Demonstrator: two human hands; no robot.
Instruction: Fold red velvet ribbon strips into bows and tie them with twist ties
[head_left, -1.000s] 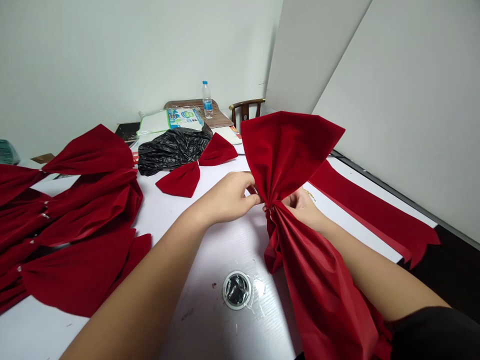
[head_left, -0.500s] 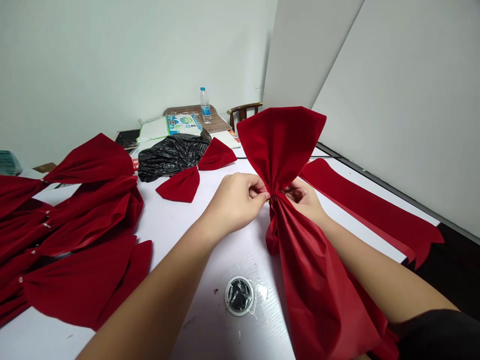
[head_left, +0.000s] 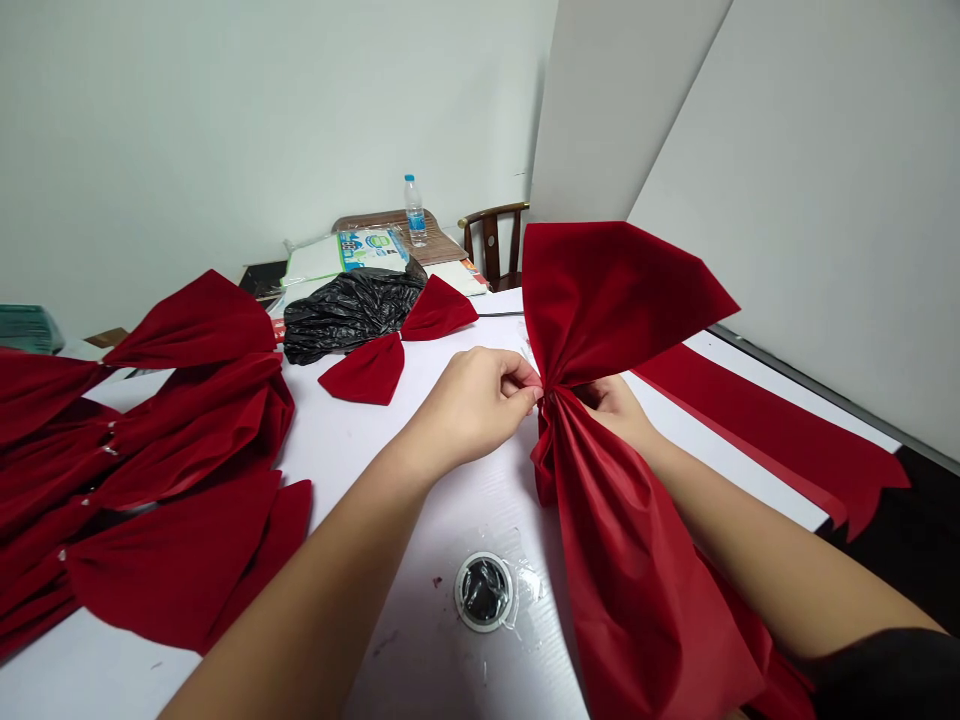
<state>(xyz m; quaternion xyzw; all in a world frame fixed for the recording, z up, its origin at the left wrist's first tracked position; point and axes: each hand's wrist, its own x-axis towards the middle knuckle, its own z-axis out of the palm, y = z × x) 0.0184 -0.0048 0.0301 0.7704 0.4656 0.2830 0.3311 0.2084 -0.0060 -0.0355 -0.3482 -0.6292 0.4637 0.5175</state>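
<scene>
A large red velvet bow [head_left: 637,500] stands up in front of me, gathered tightly at its middle. My left hand [head_left: 487,395] pinches the gathered knot from the left, thumb and index finger pressed together; any tie there is too small to make out. Behind the knot on the right is my right hand [head_left: 611,405], its fingertips hidden by the cloth, its thumb side against the gather. The bow's upper loop fans out to the right above both hands, and its long lower part hangs over my right forearm toward the table's front.
Several finished red bows [head_left: 172,560] are piled at the left. A smaller red bow [head_left: 442,310] lies by a black plastic bag [head_left: 345,315]. A red ribbon strip [head_left: 780,440] runs along the right edge. A water bottle [head_left: 415,212] and a round grommet [head_left: 484,592] also show.
The upper loop of the bow has swung to the right and opened wider, covering more of my right hand. My left hand stays at the knot. The view has shifted slightly.
</scene>
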